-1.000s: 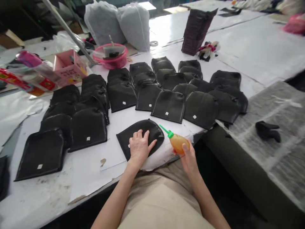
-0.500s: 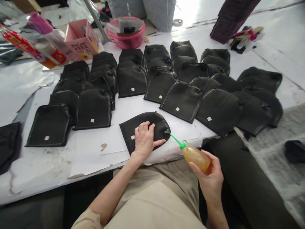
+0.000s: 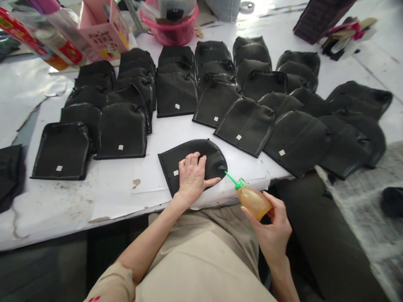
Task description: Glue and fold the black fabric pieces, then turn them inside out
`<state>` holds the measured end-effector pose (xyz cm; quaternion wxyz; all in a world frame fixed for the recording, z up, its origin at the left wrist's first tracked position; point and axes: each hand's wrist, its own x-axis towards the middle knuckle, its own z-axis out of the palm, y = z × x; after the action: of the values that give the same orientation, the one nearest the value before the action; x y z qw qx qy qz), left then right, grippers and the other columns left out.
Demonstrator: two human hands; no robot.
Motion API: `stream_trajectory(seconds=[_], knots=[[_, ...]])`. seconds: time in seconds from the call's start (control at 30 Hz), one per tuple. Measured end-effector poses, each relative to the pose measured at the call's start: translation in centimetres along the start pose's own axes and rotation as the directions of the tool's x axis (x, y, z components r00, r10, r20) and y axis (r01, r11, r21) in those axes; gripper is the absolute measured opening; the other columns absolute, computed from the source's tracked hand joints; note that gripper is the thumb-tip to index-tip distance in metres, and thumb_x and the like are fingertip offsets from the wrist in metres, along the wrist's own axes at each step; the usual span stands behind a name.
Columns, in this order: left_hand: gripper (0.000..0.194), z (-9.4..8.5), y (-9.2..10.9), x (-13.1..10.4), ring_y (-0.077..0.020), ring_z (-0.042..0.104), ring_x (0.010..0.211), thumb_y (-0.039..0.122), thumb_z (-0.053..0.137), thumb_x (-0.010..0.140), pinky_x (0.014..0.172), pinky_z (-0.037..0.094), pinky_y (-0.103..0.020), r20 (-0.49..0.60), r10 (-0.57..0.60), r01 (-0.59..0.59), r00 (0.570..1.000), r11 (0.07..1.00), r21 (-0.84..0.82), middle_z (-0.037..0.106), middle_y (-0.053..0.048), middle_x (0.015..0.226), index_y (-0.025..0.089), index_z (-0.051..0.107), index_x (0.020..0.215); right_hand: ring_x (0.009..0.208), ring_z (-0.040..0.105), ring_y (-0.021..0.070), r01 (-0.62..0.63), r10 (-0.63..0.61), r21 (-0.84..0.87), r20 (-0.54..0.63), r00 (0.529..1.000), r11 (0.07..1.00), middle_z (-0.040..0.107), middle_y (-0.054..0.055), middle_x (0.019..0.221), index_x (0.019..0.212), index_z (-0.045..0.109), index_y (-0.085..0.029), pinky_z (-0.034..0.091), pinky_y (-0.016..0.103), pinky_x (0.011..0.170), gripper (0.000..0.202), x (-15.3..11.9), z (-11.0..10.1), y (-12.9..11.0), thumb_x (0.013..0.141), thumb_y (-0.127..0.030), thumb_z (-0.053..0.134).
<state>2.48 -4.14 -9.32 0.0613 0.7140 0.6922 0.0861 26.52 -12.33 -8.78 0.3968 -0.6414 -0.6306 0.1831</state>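
Observation:
One black piece with a rounded end and a small pale tag lies flat near the table's front edge. My left hand presses down on it, fingers spread and thumb out towards the rounded end. In my right hand is an amber squeeze bottle with a green cap and a long thin green nozzle. The bottle is tilted, and its nozzle tip meets the rounded edge of the piece. Whether liquid is coming out is too small to tell.
Several similar black pieces overlap in rows across the white-covered table. At the back stand a pink box, a pink basin and bottles. Dark cloth lies at the left edge.
The bottle in my right hand has shifted slightly left, its nozzle still at the piece's rounded edge. My left hand stays on the piece. The view has tipped a little downward.

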Motion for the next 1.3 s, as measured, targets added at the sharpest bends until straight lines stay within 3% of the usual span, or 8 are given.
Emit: stream_trajectory(seconds=[0.1,0.23,0.5,0.77,1.3], knots=[[0.078,-0.3,-0.5,0.0,-0.0380,0.045,0.128,0.062,0.072,0.078,0.102,0.037,-0.051,0.029,0.045,-0.045,0.999,0.999,-0.001,0.053,-0.021,0.140,0.012,0.055,0.135,0.102,0.065,0.0265,0.129,-0.129,-0.063,0.009,0.992,0.990,0.065,0.010,0.114,0.128,0.057,-0.022,0.059,0.040,0.086,0.058,0.1,-0.2,-0.5,0.079,-0.038,0.084],[0.074,-1.0,-1.2,0.0,-0.0353,0.045,0.130,0.057,0.073,0.080,0.102,0.038,-0.048,0.069,0.097,-0.095,0.993,0.995,-0.036,0.052,-0.019,0.142,0.015,0.054,0.138,0.102,0.066,0.0261,0.180,-0.175,-0.088,0.060,0.983,0.980,0.065,0.010,0.114,0.128,0.056,-0.022,0.059,0.039,0.087,0.056,0.1,-0.6,-1.2,0.081,-0.037,0.082],[0.075,-0.8,-1.0,0.0,-0.0362,0.045,0.128,0.058,0.072,0.081,0.101,0.038,-0.049,0.060,0.089,-0.089,0.994,0.996,-0.006,0.052,-0.019,0.142,0.013,0.054,0.138,0.099,0.067,0.0263,0.183,-0.179,-0.105,0.045,0.983,0.977,0.065,0.009,0.111,0.128,0.056,-0.022,0.060,0.040,0.085,0.055,0.5,-0.7,-1.6,0.082,-0.038,0.081],[0.061,-1.3,-1.7,0.3,-0.0344,0.045,0.129,0.050,0.066,0.088,0.099,0.040,-0.046,0.071,0.132,-0.131,0.989,0.991,-0.015,0.053,-0.017,0.141,0.015,0.055,0.137,0.098,0.067,0.0257,0.177,-0.171,-0.052,0.107,0.979,0.983,0.066,0.009,0.111,0.128,0.056,-0.022,0.060,0.039,0.083,0.054,-0.1,-1.1,-2.3,0.083,-0.038,0.080],[0.061,-0.7,-2.2,0.6,-0.0341,0.047,0.126,0.053,0.069,0.086,0.096,0.040,-0.045,0.035,0.131,-0.129,0.991,0.990,-0.051,0.054,-0.017,0.137,0.016,0.057,0.133,0.097,0.069,0.0247,0.226,-0.223,-0.001,0.169,0.960,0.974,0.067,0.009,0.110,0.126,0.057,-0.020,0.060,0.036,0.081,0.055,-1.2,-0.4,-3.5,0.081,-0.037,0.083]])
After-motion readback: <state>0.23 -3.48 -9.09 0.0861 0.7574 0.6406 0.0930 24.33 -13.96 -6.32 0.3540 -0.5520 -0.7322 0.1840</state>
